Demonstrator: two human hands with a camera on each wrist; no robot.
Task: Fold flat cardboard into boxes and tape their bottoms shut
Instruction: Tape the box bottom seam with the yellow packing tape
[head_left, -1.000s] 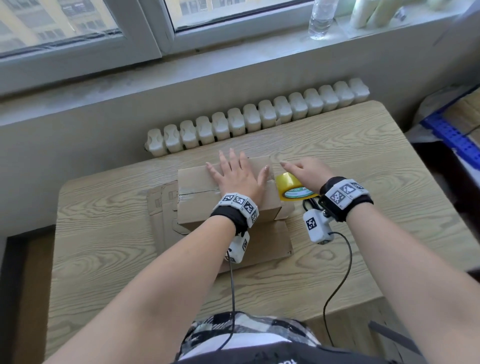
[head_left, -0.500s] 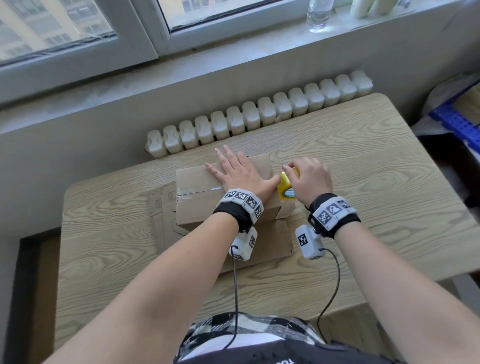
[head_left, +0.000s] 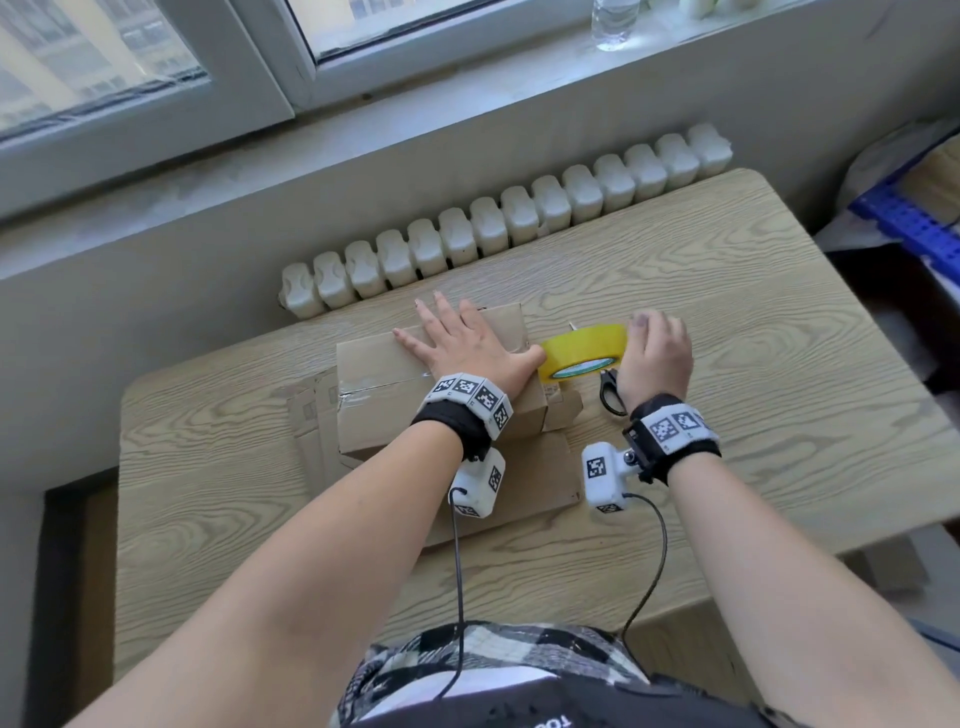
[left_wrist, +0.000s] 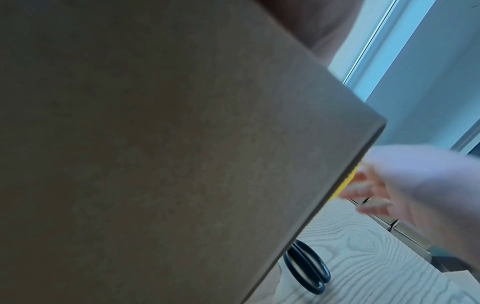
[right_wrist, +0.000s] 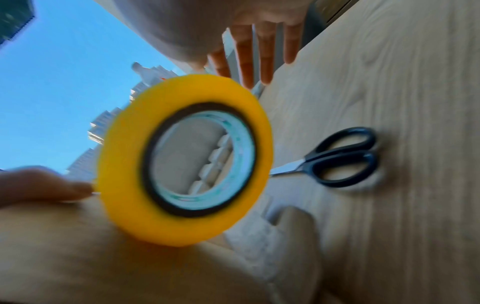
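A folded cardboard box (head_left: 384, 384) stands on flat cardboard (head_left: 519, 483) on the wooden table (head_left: 727, 291). My left hand (head_left: 457, 343) lies flat on the box top, fingers straight, and its thumb reaches the yellow tape roll (head_left: 584, 351). The roll (right_wrist: 182, 160) stands on edge at the box's right end. My right hand (head_left: 657, 353) is just right of the roll with straight fingers (right_wrist: 265, 57) and grips nothing. The left wrist view is mostly filled by the box wall (left_wrist: 155, 144), with a sliver of the roll (left_wrist: 348, 181) past its edge.
Black-handled scissors (head_left: 610, 395) lie on the table under my right wrist, also seen as scissors (right_wrist: 342, 158) beside the roll. A white radiator (head_left: 498, 228) runs along the table's far edge. Blue racking (head_left: 904, 223) stands at the right.
My right hand, which covered and held the roll at the box's right end half a second ago, has let go and moved right with fingers straightened. The left hand stays flat on the box.
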